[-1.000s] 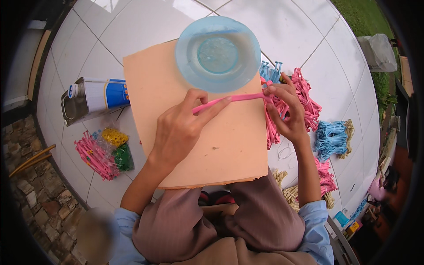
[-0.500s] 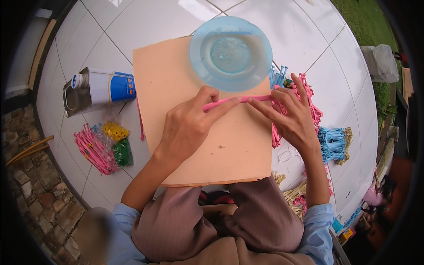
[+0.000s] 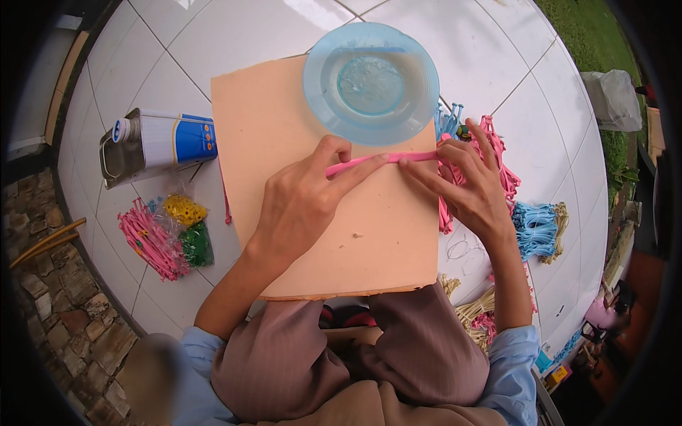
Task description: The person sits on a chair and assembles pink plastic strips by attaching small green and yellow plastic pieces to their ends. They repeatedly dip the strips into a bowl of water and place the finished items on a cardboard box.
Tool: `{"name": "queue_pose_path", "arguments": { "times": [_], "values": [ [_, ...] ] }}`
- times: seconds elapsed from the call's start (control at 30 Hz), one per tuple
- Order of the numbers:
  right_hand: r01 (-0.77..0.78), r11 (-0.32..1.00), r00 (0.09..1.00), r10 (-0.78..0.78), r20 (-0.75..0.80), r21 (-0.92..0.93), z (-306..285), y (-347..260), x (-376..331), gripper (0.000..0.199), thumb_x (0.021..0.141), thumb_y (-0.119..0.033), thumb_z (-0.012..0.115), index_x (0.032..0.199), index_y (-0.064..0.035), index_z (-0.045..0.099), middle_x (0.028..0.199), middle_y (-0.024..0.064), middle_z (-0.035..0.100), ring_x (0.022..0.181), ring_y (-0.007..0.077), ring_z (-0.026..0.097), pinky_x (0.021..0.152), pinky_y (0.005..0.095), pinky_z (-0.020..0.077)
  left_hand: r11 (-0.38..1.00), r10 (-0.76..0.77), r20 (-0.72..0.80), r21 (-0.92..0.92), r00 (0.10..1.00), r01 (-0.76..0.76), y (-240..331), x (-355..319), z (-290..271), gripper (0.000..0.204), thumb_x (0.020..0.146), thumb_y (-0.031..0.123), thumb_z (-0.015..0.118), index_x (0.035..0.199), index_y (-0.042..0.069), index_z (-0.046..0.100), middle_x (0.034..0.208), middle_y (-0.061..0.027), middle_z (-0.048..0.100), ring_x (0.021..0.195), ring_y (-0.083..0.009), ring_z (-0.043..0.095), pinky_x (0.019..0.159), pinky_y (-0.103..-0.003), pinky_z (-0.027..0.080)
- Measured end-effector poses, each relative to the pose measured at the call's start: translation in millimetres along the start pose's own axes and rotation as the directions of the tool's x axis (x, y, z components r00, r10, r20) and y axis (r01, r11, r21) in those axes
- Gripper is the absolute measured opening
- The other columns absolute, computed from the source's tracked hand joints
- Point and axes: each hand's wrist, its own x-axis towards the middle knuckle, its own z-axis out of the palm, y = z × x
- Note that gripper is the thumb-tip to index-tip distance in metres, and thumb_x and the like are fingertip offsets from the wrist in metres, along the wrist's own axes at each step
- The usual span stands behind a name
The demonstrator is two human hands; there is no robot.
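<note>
A long, thin pink strip, soft-looking and slightly bent, stretches sideways between my hands above a peach-coloured board lying over my knees. My left hand is closed on its left part, one finger extended along it. My right hand pinches the right end, with another fingertip close to the strip's middle and one finger raised. Just beyond the strip, a translucent blue plate with a little clear liquid sits on the board's far edge.
Left on the white tiles are a metal can, a pink bundle, and bags of yellow and green bits. At right lie pink strips, blue bundles, beige strands and thin white loops.
Very little differs. A fingertip of my right hand has shifted slightly down and away from the strip's middle; both hands keep their grip on it.
</note>
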Motion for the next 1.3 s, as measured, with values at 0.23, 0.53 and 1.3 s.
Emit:
{"name": "queue_pose_path", "arguments": {
  "times": [0.23, 0.53, 1.3],
  "values": [
    [-0.130, 0.907, 0.975, 0.189, -0.112, 0.401, 15, 5, -10, 0.051, 0.067, 0.006, 0.064, 0.109, -0.0208, 0.057, 0.102, 0.0034, 0.053, 0.096, 0.0223, 0.057, 0.104, 0.0511, 0.0339, 1.000, 0.002, -0.010, -0.016, 1.000, -0.002, 1, -2, 0, 0.045, 0.065, 0.006, 0.067, 0.109, 0.018, 0.067, 0.085, -0.0029, 0.047, 0.062, -0.0152, 0.057, 0.052, -0.028, 0.049],
    [-0.106, 0.819, 0.959, 0.234, -0.160, 0.564, -27, -1, -42, 0.054, 0.076, 0.000, 0.060, 0.121, -0.0086, 0.031, 0.095, 0.0069, 0.058, 0.095, 0.0209, 0.058, 0.108, 0.0517, 0.0224, 0.795, -0.136, 0.024, -0.593, 0.990, 0.124, 32, -15, -7, 0.016, 0.082, 0.003, 0.062, 0.098, 0.005, 0.061, 0.089, -0.0030, 0.054, 0.065, -0.0098, 0.057, 0.057, -0.022, 0.046],
    [-0.231, -0.096, 0.681, 0.695, 0.232, 0.968, -222, -116, 43, 0.065, 0.084, -0.012, 0.056, 0.135, -0.0007, 0.017, 0.081, 0.0086, 0.057, 0.062, 0.0142, 0.057, 0.060, 0.0282, 0.0507, 0.691, 0.705, -0.316, 0.510, 0.635, -0.512, 121, 4, -130, 0.046, 0.078, 0.021, 0.066, 0.119, 0.036, 0.054, 0.122, 0.0041, 0.038, 0.120, -0.0187, 0.028, 0.101, -0.037, 0.031]
  ]
}}
